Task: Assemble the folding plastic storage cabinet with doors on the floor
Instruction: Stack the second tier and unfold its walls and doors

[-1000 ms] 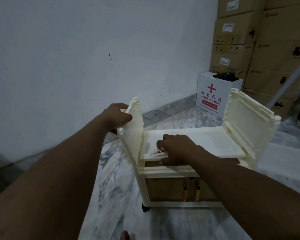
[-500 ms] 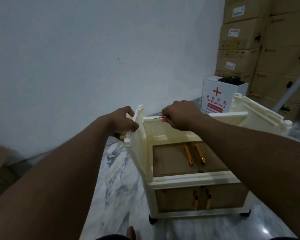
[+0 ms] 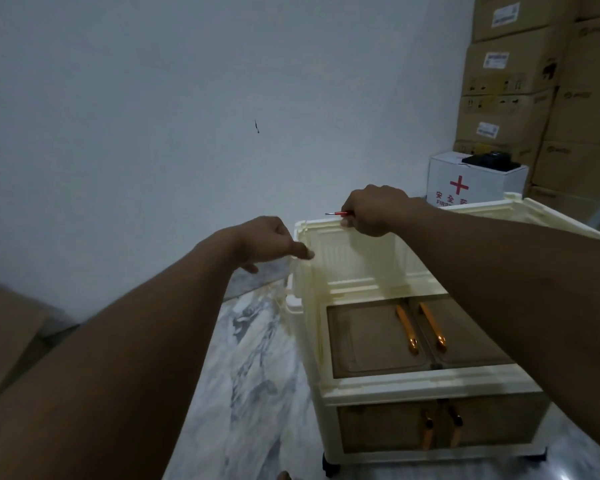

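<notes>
Marble floor (image 3: 257, 393), grey-veined, fills the near ground, and the cream plastic cabinet (image 3: 413, 386) stands on it toward the right, short of the floor's far edge at the wall. A black caster (image 3: 331, 467) shows under its near left corner.

Lowest tier first: a pair of tinted lower doors (image 3: 388, 431), closed, with the orange lower handles (image 3: 430, 433) side by side at the middle. Above the cream rail, the upper doors (image 3: 371, 334) lie tilted back, their orange upper handles (image 3: 407, 329) running away from us.

Now the hands. The left hand (image 3: 267, 242) is out at the cabinet's left, fingers curled, thumb against the top of the left side panel (image 3: 303, 289), holding it; that panel is blurred, so the exact grip is hard to read. Just beyond, the right hand (image 3: 374, 211) is curled over the top edge of the ribbed back panel (image 3: 361, 261), which stands upright. A thin red tool (image 3: 338, 213) pokes out leftward from those same fingers. Over on the right, the right side panel (image 3: 551, 220) leans outward.

Further back, a white first aid box (image 3: 465, 181) with a red cross sits by the floor's far right corner, a black item (image 3: 490, 159) on top. Behind it, stacked cardboard boxes (image 3: 534, 98) climb out of view. A pale wall (image 3: 187, 116) closes the scene, and a flat piece of cardboard (image 3: 11, 334) lies at the floor's left edge.
</notes>
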{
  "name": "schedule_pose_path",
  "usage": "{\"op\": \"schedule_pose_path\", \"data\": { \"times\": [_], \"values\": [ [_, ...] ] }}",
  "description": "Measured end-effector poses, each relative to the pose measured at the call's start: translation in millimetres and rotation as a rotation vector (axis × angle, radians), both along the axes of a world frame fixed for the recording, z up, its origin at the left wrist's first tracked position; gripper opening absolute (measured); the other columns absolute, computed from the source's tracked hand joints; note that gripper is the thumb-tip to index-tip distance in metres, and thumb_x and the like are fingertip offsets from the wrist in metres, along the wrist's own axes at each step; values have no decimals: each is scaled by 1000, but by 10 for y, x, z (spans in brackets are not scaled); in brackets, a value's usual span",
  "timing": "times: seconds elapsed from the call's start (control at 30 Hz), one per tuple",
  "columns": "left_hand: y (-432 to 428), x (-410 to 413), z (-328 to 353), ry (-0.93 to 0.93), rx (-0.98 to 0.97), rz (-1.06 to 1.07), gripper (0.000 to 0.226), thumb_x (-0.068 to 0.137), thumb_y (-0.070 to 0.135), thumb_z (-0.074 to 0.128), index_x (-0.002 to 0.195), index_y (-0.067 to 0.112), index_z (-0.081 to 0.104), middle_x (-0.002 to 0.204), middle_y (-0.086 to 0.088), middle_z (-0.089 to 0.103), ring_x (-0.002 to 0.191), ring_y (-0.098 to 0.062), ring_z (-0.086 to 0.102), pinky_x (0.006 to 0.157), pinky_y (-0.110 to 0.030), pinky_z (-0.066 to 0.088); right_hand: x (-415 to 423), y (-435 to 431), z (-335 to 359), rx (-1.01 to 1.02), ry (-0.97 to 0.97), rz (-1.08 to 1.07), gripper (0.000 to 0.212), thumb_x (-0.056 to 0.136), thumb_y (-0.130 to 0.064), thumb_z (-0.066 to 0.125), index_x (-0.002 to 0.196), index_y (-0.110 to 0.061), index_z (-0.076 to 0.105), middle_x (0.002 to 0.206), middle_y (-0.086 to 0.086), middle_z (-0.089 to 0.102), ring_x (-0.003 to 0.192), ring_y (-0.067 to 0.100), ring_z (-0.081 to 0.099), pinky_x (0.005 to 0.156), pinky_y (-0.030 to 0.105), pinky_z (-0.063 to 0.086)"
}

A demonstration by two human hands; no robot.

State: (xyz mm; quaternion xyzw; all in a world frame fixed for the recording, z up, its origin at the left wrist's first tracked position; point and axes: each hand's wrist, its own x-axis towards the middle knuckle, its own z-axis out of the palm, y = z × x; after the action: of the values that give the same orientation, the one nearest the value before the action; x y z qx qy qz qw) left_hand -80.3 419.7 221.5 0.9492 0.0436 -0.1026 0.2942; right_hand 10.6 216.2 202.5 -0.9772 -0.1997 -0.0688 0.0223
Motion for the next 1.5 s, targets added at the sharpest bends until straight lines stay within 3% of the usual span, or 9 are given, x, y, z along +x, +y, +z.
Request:
{"op": "schedule_pose_path", "data": {
  "times": [0.17,0.3,0.4,0.5,0.8,1.0,1.13,1.33,1.5],
  "values": [
    [-78,526,50,-124,-69,9,61,81,39,77,134,17,55,131,-7,57,113,-26,59,89,-41,55,203,-40,57,15,108,39,28,95,-48,55,98,-24,69,87,-1,63,84,23,62,77,38,51],
    [-143,823,-97,-178,30,-52,27,81,31,80,104,17,75,105,-11,71,89,-23,71,80,-37,62,292,-58,23,46,91,48,28,94,-49,56,105,-27,69,95,-2,64,89,23,61,77,36,49],
    [-131,898,-154,-245,84,-62,22,82,32,79,99,19,77,96,-7,72,75,-17,70,64,-25,57,165,-111,-164,32,-205,98,37,92,-52,52,116,-25,61,112,3,56,99,23,56,74,36,48],
    [-104,906,-170,-250,114,-97,19,86,32,75,97,17,75,89,-4,71,68,-13,65,54,-18,46,-154,-126,-466,74,-536,240,41,92,-51,44,112,-16,53,108,8,49,85,22,51,60,39,52],
    [-151,928,-227,-211,325,-192,31,84,35,76,102,12,68,93,-5,64,71,-15,58,55,-23,39,-189,299,-951,143,119,18,47,100,-51,31,122,-16,52,112,9,64,95,28,62,77,38,46],
    [-267,1044,-147,-86,470,-184,25,79,29,81,86,9,68,75,-5,65,60,-18,62,51,-26,48,-88,333,-910,173,104,34,27,102,-31,44,115,-17,62,105,7,62,82,24,59,69,33,45],
    [-337,1100,-150,-12,552,-201,27,76,24,82,82,4,66,80,-11,68,66,-24,68,74,-38,62,-48,362,-918,199,76,48,27,101,-34,47,110,-15,64,99,7,61,77,24,58,68,34,48],
    [-384,1151,-130,17,615,-227,29,76,17,82,95,0,68,91,-16,71,78,-29,74,78,-43,62,0,365,-898,208,74,69,29,100,-35,50,113,-16,66,103,9,63,82,27,61,75,38,54],
    [-343,1155,-139,29,583,-244,34,78,15,80,105,-2,69,99,-17,72,85,-30,74,78,-41,62,33,377,-918,240,80,79,27,100,-35,51,113,-18,67,103,7,63,78,25,58,68,31,46]
  ]
}}
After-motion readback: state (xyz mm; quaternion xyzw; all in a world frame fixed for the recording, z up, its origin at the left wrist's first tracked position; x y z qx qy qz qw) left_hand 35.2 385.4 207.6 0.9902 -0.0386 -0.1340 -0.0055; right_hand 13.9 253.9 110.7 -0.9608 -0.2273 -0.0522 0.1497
